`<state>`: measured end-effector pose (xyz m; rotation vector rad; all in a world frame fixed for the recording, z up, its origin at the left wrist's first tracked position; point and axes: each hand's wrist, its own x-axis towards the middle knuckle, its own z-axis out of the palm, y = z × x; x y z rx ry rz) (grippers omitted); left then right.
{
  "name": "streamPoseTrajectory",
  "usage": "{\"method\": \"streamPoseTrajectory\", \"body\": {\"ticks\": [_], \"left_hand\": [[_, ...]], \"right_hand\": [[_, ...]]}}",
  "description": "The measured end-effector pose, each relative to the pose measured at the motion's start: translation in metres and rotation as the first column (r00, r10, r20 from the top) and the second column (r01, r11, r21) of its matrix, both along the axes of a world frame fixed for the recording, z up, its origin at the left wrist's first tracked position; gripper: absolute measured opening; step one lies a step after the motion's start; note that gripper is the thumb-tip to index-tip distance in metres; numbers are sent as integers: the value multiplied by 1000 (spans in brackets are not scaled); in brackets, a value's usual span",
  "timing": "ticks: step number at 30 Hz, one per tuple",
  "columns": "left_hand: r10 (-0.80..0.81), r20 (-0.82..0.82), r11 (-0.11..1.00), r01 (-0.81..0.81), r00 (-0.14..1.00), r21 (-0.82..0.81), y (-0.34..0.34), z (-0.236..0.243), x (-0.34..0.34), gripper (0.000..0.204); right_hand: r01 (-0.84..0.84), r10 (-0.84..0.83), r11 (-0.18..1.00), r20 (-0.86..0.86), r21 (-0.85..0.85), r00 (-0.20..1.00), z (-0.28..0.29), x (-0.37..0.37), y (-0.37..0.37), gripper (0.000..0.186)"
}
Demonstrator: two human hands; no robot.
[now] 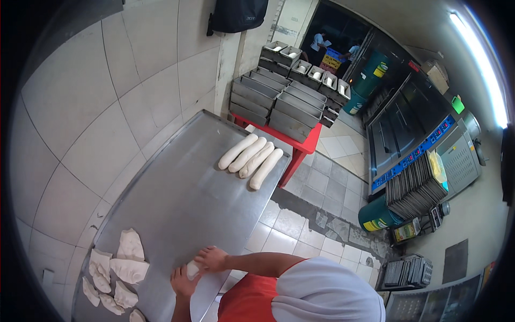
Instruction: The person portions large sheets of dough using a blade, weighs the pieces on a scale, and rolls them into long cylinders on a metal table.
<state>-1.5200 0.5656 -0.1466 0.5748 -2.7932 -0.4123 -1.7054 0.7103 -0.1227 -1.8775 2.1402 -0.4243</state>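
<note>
On the steel table a small pale piece of dough (193, 269) lies between my two hands near the front edge. My right hand (213, 258) curls over its far side, fingers bent against it. My left hand (184, 281) wraps the near left side, and the palms hide part of the piece. To the left, several rough-cut dough chunks (130, 271) lie in a loose cluster. Farther up the table, several smooth dough logs (242, 152) rest side by side, close together.
The steel table (182, 188) runs along a tiled wall (80, 123). Beyond its far end, metal loaf pans (295, 110) are stacked on a red table (308, 140). An oven (410, 129), stacked trays (416, 188) and a green drum (378, 213) stand right. Two people are far back.
</note>
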Motion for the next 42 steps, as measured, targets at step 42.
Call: {"method": "streamPoseTrajectory", "body": {"ticks": [42], "left_hand": [[269, 269, 931, -321, 925, 174, 114, 28, 23, 85]], "right_hand": [[107, -107, 994, 7, 10, 994, -3, 57, 65, 77]]}}
